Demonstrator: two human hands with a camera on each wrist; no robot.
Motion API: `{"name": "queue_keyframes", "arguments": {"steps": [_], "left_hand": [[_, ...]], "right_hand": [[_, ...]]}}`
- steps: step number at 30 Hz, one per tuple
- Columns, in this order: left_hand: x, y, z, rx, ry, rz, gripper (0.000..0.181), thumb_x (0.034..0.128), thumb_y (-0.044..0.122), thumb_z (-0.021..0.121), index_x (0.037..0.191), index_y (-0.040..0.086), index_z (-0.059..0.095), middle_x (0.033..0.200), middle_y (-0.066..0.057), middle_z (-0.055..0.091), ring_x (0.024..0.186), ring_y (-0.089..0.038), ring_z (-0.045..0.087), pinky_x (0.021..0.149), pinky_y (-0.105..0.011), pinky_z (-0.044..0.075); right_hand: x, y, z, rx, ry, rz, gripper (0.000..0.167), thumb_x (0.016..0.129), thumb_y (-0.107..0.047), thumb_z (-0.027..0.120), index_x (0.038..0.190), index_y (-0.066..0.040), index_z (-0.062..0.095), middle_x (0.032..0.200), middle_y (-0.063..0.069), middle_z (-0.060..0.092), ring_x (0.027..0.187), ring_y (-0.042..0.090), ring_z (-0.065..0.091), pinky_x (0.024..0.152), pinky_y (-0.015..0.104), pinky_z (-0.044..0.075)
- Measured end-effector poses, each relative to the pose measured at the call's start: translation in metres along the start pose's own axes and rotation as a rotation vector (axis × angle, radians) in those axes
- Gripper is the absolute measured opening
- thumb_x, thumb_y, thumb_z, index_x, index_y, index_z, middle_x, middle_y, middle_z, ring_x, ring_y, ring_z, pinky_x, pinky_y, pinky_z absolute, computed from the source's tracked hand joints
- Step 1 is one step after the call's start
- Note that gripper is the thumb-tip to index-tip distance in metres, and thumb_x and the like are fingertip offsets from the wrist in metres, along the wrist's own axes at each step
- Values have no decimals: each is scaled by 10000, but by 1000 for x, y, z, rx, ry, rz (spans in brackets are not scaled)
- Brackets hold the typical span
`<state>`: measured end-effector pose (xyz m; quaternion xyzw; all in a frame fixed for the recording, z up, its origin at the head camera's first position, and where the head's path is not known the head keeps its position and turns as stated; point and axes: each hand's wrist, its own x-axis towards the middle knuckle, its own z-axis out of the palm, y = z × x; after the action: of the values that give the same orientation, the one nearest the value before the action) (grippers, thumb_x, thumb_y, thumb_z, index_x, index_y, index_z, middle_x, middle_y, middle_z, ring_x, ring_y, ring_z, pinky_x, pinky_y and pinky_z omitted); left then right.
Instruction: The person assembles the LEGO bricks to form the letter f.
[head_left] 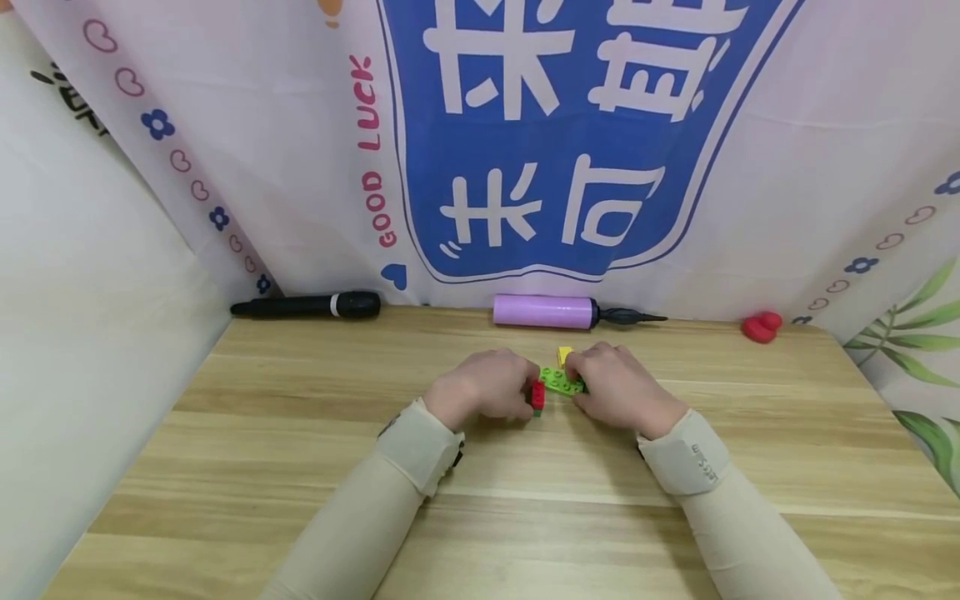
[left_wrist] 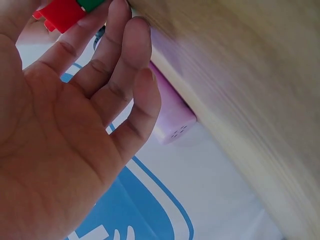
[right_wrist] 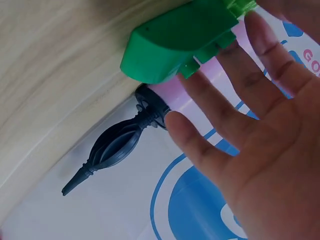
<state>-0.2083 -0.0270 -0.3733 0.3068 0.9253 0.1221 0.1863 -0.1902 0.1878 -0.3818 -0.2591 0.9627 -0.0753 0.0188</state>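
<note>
My left hand (head_left: 483,385) pinches a small red brick (head_left: 537,393) with a green piece joined to it. In the left wrist view that hand (left_wrist: 75,130) has its fingers bent round the red brick (left_wrist: 62,15) and the green piece (left_wrist: 90,4). My right hand (head_left: 622,387) grips the right end of a light green studded piece (head_left: 558,381), just right of the red brick. A yellow piece (head_left: 565,356) lies behind it, partly covered by the right fingers. In the right wrist view, the right hand (right_wrist: 265,115) touches a dark green piece with a rounded end (right_wrist: 175,42).
Along the back edge of the wooden table (head_left: 315,450) lie a black microphone-like object (head_left: 307,306), a purple pump (head_left: 543,312) with a black nozzle, and a small red object (head_left: 761,327) at the right. A printed cloth (head_left: 300,167) hangs behind.
</note>
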Motion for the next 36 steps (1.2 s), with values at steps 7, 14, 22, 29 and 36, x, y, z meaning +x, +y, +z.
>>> {"name": "queue_keyframes", "arguments": {"steps": [7,14,22,29,36], "left_hand": [[-1,0,-2,27,1,1,188,905,245,787,1047,185,681,817,31,629,748,-154,569,702,-318,473],[-8,-9,-15,-75,30,-46,495,927,320,814,1338,123,621,951,17,673,842,-167,625,789,-343,526],[-13,-16,-28,-162,116,32,464,949,246,813,1370,174,631,899,3,674,772,-156,613,703,-313,507],[-13,-14,-28,-143,117,70,287,933,209,822,1191,163,703,901,8,682,769,-143,612,691,-295,501],[-13,-13,-27,-132,100,67,248,926,218,819,1140,162,707,866,25,664,755,-128,590,691,-288,486]], "right_hand": [[0,2,-7,53,18,62,366,886,-166,826,1196,-33,684,1062,93,725,988,274,663,923,509,553],[-4,0,-15,146,69,12,427,902,-137,828,1285,-45,660,1146,113,749,1031,288,716,906,508,587],[-6,-8,-21,247,58,-39,387,898,-79,816,1261,-81,680,1161,80,761,1104,290,719,964,509,583],[-7,-9,-22,275,42,-68,369,890,-98,822,1239,-88,703,1157,65,752,1103,272,704,980,508,567],[-6,-9,-21,268,26,-80,355,896,-135,823,1231,-80,721,1119,43,734,1048,220,682,946,473,566]]}}
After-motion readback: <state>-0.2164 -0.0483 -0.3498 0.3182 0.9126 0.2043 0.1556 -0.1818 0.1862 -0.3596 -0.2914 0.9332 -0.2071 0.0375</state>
